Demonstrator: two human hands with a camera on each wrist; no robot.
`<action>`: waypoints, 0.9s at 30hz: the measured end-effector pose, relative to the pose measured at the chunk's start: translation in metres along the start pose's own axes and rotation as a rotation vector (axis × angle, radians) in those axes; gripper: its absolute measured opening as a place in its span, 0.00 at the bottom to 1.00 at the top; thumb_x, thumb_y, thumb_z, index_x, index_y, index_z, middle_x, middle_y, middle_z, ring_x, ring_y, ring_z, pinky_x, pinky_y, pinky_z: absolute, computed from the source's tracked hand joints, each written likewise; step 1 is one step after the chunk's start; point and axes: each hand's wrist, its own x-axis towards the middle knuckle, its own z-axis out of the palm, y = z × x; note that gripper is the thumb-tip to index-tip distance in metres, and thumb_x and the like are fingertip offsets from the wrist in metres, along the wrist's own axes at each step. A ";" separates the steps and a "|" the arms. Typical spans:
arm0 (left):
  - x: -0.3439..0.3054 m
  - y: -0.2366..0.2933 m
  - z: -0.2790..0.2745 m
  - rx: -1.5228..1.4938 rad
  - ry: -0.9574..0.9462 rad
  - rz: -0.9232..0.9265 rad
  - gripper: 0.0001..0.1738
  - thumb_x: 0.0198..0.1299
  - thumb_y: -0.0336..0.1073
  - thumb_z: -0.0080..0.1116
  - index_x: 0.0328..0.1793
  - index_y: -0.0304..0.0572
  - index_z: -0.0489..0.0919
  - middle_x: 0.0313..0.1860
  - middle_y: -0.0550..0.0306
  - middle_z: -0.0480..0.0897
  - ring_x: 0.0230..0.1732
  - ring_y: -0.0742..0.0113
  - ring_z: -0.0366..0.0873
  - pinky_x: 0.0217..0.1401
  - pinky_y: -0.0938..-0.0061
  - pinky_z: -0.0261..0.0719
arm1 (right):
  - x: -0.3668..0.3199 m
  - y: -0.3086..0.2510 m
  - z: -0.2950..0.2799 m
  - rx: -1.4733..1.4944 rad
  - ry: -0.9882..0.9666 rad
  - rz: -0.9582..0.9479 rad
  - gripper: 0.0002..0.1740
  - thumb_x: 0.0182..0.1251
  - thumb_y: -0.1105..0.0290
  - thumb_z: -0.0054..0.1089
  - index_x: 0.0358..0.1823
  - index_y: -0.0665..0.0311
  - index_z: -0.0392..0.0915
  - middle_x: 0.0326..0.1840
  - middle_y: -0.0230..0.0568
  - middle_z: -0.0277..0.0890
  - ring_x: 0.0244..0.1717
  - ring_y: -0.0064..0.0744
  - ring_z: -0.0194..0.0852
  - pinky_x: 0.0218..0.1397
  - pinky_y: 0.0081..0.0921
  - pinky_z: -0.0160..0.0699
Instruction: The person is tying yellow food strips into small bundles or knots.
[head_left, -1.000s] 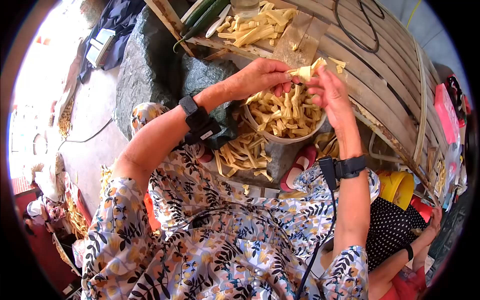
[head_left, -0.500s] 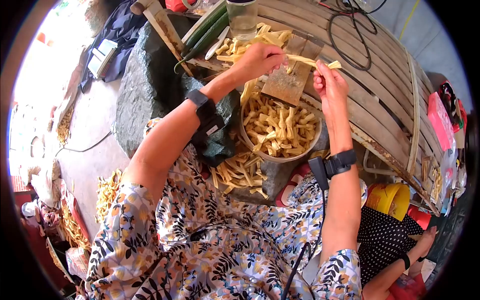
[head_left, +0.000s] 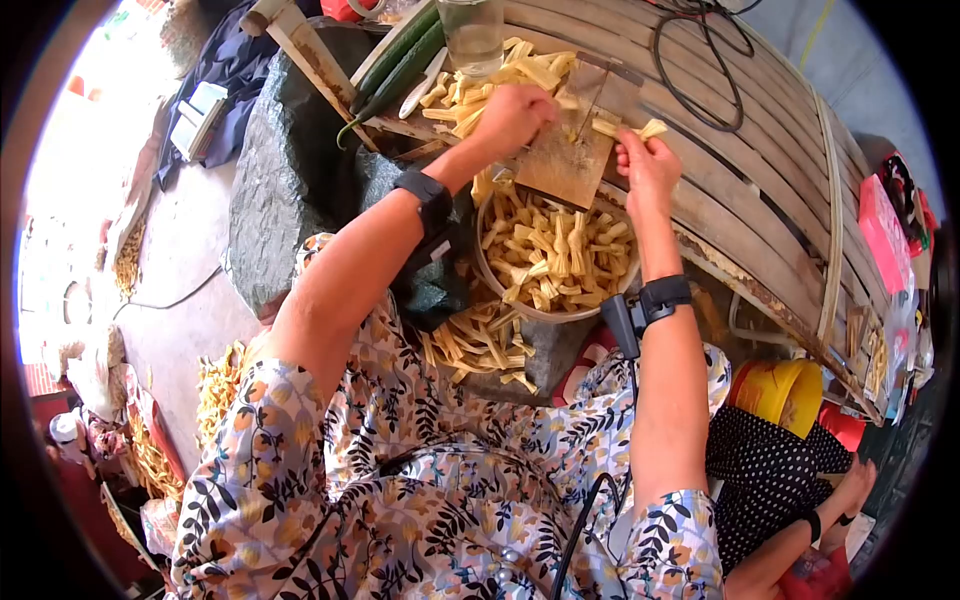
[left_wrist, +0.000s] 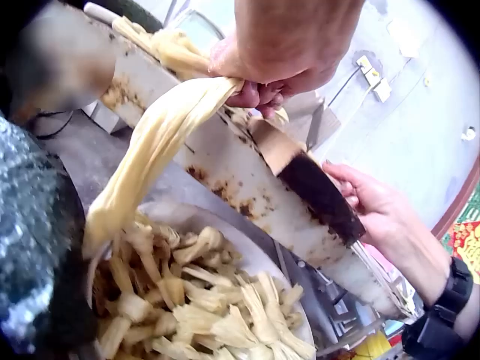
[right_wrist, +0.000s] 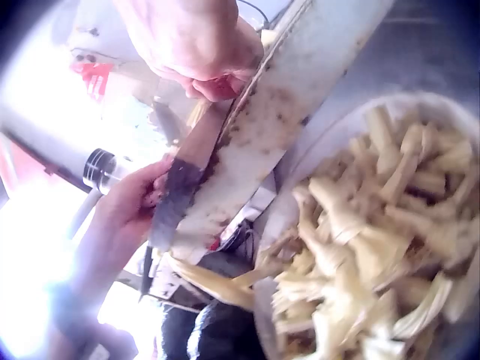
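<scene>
Pinching lightly near the end suits this limp stuff: your left hand grips a long yellow strip, its free length drooping over the tub of knotted pieces. Your right hand pinches a short yellow piece just beside the wooden board; what its hidden fingers do is probably the same pinch, though the wrist view is washed out. An even, gentle pull should spare the strip from tearing. The board lies across the edge of the slatted table, near a glass jar and cucumbers; someone sits off to your right.
</scene>
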 end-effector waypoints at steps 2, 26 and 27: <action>-0.006 0.003 -0.012 0.056 -0.039 -0.035 0.09 0.56 0.33 0.50 0.33 0.35 0.79 0.22 0.64 0.74 0.23 0.78 0.67 0.27 0.81 0.68 | -0.008 -0.010 -0.007 -0.015 -0.062 -0.050 0.09 0.53 0.70 0.63 0.25 0.69 0.74 0.20 0.34 0.72 0.16 0.16 0.65 0.17 0.12 0.63; -0.081 0.052 -0.028 -0.361 -0.501 -0.205 0.09 0.59 0.33 0.53 0.42 0.36 0.77 0.25 0.66 0.77 0.24 0.84 0.70 0.26 0.88 0.69 | -0.081 -0.044 -0.052 -0.100 -0.593 -0.287 0.08 0.55 0.81 0.57 0.37 0.68 0.76 0.36 0.32 0.76 0.38 0.17 0.71 0.41 0.13 0.71; -0.082 0.058 -0.029 -0.269 -0.431 -0.091 0.09 0.58 0.32 0.53 0.41 0.36 0.77 0.24 0.67 0.76 0.23 0.83 0.70 0.25 0.86 0.69 | -0.083 -0.051 -0.052 -0.095 -0.623 -0.313 0.08 0.55 0.82 0.57 0.37 0.68 0.76 0.37 0.32 0.76 0.41 0.18 0.71 0.43 0.14 0.71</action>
